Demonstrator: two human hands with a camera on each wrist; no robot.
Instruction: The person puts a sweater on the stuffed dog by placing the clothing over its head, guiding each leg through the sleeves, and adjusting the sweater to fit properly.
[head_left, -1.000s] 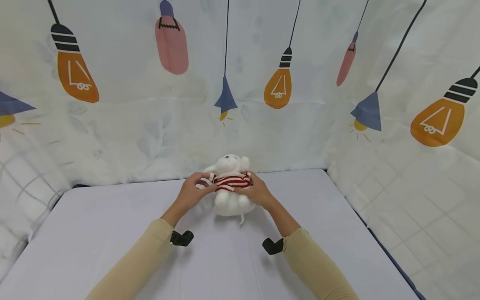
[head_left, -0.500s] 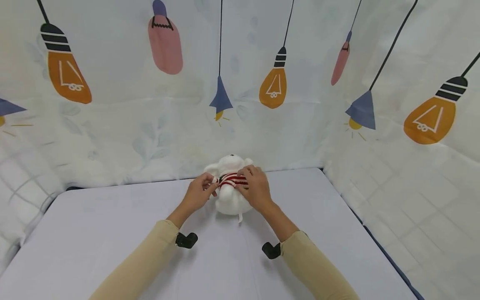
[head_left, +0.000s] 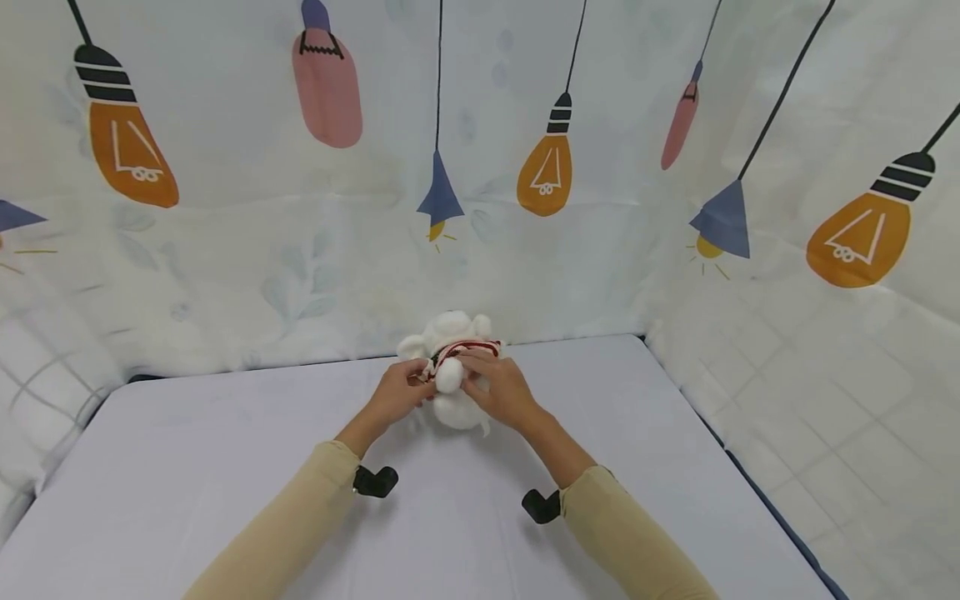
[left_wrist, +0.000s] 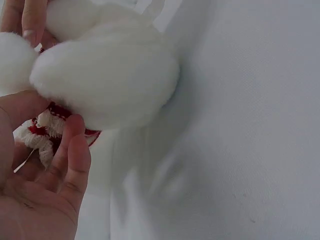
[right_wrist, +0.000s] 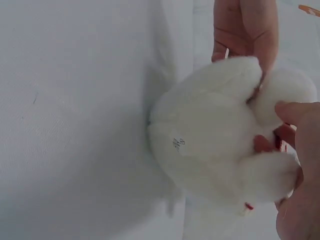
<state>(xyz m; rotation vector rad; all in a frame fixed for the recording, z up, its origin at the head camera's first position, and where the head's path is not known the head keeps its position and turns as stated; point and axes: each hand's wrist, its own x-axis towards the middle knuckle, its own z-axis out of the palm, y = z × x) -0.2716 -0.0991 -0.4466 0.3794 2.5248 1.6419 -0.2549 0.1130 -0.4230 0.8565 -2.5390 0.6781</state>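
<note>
Both hands are on the plush toy (head_left: 453, 375) by the curtain's (head_left: 480, 250) foot, left hand (head_left: 396, 393) and right hand (head_left: 498, 387) pinching its striped sweater (head_left: 468, 347), which might snag on an arm.

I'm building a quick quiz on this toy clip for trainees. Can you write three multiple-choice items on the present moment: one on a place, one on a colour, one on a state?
1. Where is the plush toy?
A. At the far edge of the table, near the curtain
B. At the near edge
C. On the floor

2. What colours is the toy's sweater?
A. Blue and yellow
B. Red and white stripes
C. Plain green

3. What are the hands doing?
A. Both lie flat on the table
B. Only one touches the toy
C. Left hand and right hand both have a grip on the toy

Answers: 1 A, the toy sits just before the curtain; 2 B, the stripes show at its chest; 3 C, fingers curl round toy and sweater from both sides.
</note>
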